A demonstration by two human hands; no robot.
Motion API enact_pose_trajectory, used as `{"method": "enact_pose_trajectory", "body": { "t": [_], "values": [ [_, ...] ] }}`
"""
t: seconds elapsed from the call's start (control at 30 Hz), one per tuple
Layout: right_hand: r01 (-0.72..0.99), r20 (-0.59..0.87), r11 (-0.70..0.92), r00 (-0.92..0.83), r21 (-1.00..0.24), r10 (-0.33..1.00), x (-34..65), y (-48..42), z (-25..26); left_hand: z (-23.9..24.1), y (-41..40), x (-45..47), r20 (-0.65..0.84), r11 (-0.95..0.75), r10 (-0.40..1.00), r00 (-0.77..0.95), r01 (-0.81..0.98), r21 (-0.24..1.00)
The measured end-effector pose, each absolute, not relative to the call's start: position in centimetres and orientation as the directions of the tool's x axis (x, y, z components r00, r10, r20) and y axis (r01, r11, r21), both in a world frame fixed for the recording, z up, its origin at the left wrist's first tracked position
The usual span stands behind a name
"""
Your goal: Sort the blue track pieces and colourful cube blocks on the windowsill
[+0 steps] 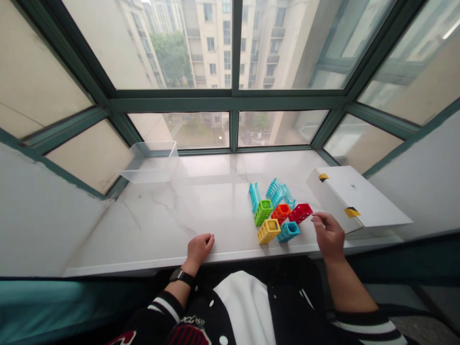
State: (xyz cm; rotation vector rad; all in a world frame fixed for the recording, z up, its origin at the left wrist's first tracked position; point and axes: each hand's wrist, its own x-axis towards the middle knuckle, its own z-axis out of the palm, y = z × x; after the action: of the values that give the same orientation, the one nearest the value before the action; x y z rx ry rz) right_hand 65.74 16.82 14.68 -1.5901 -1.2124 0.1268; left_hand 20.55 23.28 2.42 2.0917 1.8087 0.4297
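Note:
My left hand (200,247) rests at the front edge of the white marbled sill, its fingers curled in with nothing visible in them. My right hand (328,235) is at the right of a group of hollow plastic blocks. Its thumb and forefinger pinch at the right edge of the red block (299,213), which leans to the right. Beside that stand an orange block (280,213), a green block (263,213), a yellow block (268,232) and a blue block (288,232). Behind them lie clear blue track pieces, one straight (254,196) and one curved (276,191).
A clear plastic bin (151,167) stands at the back left of the sill (201,201). On the right lies a white box (354,196) with black-and-yellow tabs, close to my right hand. Green-framed windows (230,103) enclose the sill at the back and sides.

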Motion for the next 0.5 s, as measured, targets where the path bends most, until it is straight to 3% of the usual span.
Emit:
{"method": "enact_pose_trajectory", "body": {
  "t": [0.1,0.2,0.4,0.5],
  "values": [
    [0.715,0.483,0.327,0.018,-0.618,0.875,62.6,17.9,18.3,2.4,23.2,20.6,0.007,-0.130,0.990,0.142,0.886,0.445],
    [0.739,0.330,0.394,-0.242,-0.547,0.912,60.1,19.0,19.0,2.5,23.1,20.7,0.012,-0.134,0.989,0.145,0.884,0.449],
    [0.833,0.104,0.332,-0.320,-0.442,0.942,57.9,19.9,17.0,2.4,23.1,20.5,0.025,-0.140,0.989,0.145,0.872,0.469],
    [0.841,0.048,0.290,-0.303,-0.457,0.952,57.1,19.7,17.5,2.5,23.0,20.3,0.037,-0.155,0.987,0.157,0.855,0.495]
  ]
}}
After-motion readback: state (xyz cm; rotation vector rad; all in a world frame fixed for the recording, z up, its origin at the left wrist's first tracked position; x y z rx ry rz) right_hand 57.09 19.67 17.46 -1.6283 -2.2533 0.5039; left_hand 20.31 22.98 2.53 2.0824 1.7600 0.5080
